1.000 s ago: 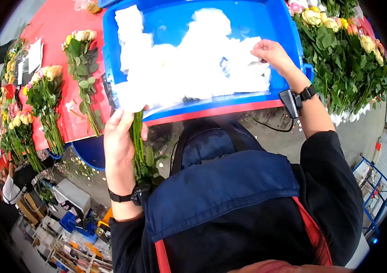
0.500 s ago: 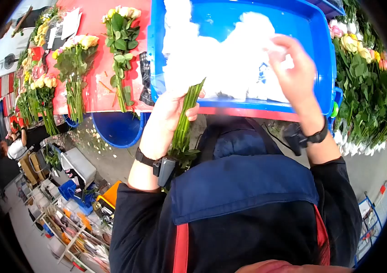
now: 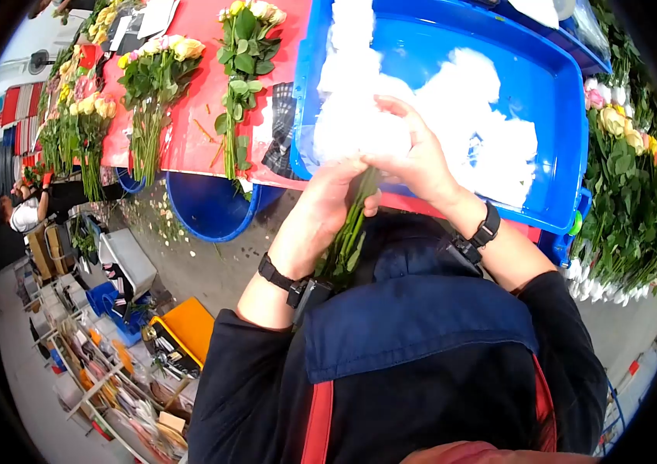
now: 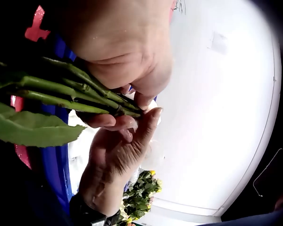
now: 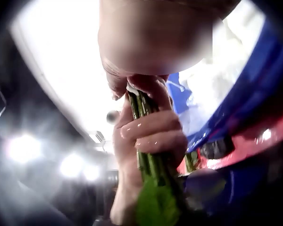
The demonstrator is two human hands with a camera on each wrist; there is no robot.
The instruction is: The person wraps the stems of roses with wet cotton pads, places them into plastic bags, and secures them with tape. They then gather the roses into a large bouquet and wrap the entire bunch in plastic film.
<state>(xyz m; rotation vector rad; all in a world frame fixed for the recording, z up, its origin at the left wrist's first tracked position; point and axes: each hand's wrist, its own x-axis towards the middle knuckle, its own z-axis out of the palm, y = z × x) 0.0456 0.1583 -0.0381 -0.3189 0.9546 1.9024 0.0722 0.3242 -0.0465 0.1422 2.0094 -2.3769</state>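
My left hand (image 3: 325, 199) grips a bunch of green flower stems (image 3: 350, 228), its fingers wrapped around them just below the cut ends. The flower heads are hidden under my forearm and body. At the cut ends my right hand (image 3: 427, 161) meets the left, its thumb against the tips in the left wrist view. It holds a white wad of wet-looking wadding (image 3: 386, 138) there, and a bit of white shows beside the stem tips (image 5: 137, 96) in the right wrist view. Beyond both hands lies a pile of white wadding (image 3: 344, 93) in a blue tray (image 3: 580, 155).
Bunches of roses (image 3: 157, 85) lie along the red table (image 3: 197, 147) on the left, beside a plaid cloth (image 3: 279, 131). A blue tub (image 3: 216, 209) stands below the edge. More roses (image 3: 626, 201) are at right. Another person (image 3: 28, 215) is far left.
My right hand has lifted a white piece from the tray's right side and come left to the stem ends. My left hand keeps its grip on the stems. The head view has shifted.
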